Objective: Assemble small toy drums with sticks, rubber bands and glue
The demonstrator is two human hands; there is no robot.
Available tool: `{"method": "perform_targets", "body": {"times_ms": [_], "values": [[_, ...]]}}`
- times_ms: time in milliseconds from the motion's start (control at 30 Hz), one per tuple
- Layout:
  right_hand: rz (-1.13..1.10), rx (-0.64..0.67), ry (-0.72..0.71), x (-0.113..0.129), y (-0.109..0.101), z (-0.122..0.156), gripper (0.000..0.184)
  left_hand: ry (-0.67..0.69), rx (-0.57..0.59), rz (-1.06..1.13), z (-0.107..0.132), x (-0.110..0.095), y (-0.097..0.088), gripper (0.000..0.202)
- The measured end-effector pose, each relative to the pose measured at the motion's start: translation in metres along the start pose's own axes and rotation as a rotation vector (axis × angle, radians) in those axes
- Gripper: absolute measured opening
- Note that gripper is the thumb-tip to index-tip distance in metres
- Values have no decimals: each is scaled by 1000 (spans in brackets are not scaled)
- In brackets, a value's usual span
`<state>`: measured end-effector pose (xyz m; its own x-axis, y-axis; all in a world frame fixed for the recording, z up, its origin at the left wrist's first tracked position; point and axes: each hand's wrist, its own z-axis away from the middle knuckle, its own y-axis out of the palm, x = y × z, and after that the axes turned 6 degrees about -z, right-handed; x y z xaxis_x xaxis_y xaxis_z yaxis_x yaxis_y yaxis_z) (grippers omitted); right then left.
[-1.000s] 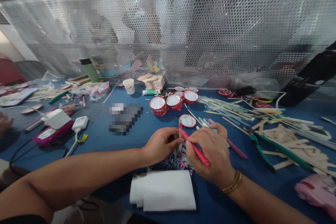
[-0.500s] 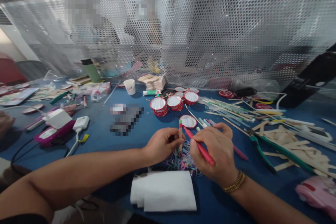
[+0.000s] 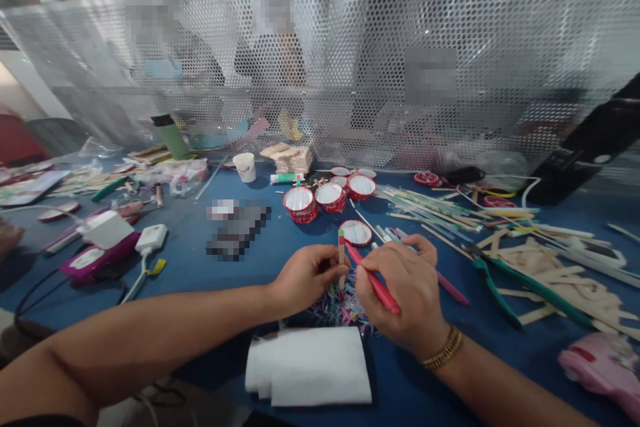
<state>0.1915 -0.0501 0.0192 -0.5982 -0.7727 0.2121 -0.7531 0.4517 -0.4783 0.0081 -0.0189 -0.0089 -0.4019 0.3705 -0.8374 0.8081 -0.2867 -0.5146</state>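
Note:
Pinched upright in my left hand (image 3: 310, 280) is a wooden craft stick (image 3: 342, 257), its top end coloured green and red. My right hand (image 3: 400, 287) is closed around a red marker (image 3: 375, 283), whose tip points at the stick's upper part; whether the two touch I cannot tell. Just behind the stick lies a round red-rimmed white disc (image 3: 357, 233). Under both hands is a heap of shiny shredded tinsel (image 3: 340, 310). A folded white cloth (image 3: 310, 367) lies closest to me.
Stacked red-rimmed discs (image 3: 300, 201), a paper cup (image 3: 245, 167) and bundled craft sticks (image 3: 293, 159) stand behind. At right are green-handled pliers (image 3: 500, 293), loose craft sticks (image 3: 565, 273) and a pink glue gun (image 3: 600, 370). Chargers (image 3: 107, 229) sit left. A perforated metal screen (image 3: 340, 67) crosses the back.
The whole view has shifted slightly. Both hands keep their grips, with the red marker still held close to the craft stick's coloured end.

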Motion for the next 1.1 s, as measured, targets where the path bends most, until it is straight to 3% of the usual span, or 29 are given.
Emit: {"method": "perform_targets", "body": {"times_ms": [1100], "values": [[-6, 4, -23, 1, -1, 0, 10, 16, 5, 17, 0, -2, 0, 29]]}}
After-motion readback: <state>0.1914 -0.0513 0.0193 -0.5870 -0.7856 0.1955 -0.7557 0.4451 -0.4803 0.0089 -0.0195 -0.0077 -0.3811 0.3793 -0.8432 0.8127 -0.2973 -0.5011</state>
